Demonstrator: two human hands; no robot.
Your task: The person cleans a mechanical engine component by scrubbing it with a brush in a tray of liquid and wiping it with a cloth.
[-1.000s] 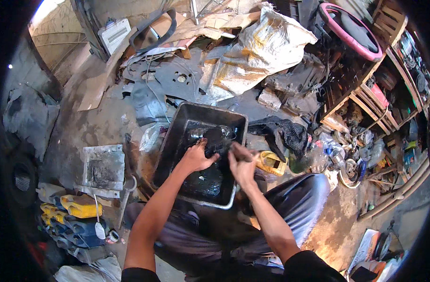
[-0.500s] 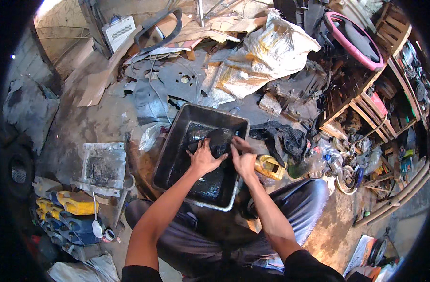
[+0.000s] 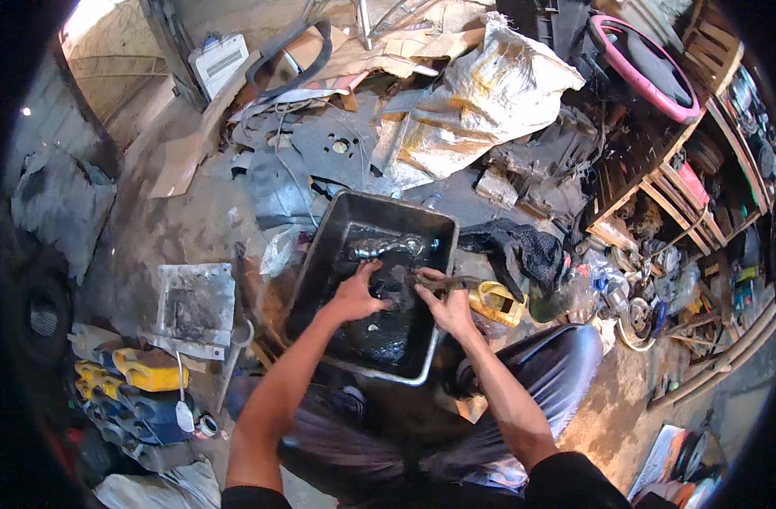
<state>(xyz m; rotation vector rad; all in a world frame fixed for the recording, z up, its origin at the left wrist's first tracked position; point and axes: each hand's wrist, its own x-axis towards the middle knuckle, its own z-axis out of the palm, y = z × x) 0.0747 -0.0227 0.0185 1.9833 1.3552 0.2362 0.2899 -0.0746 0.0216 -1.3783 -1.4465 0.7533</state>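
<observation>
A black rectangular tub (image 3: 300, 293) with dark, wet liquid lies in front of me, between my legs. Inside it, my left hand (image 3: 360, 294) grips the left side of a dark, oily part (image 3: 395, 287); its exact kind is hard to tell against the black tub. My right hand (image 3: 450, 309) is closed round a slim, dark-handled tool (image 3: 466, 281), and its fingertips come to the right side of that part. The tool's working end is hidden. Beyond both hands, a shiny, wet metal piece (image 3: 379, 247) rests in the tub.
A cut yellow jug (image 3: 498, 304) stands right of the tub, with black netting-like material (image 3: 532, 254) behind. To the left are a grey metal tray (image 3: 195, 305) and yellow and blue containers (image 3: 150, 369). Farther off lie a white sack (image 3: 490, 93) and wooden crates (image 3: 651, 182).
Both hands have come down nearer to me with the dark part, the left less spread over it. The shiny metal piece beyond them now shows. The view has shifted slightly.
</observation>
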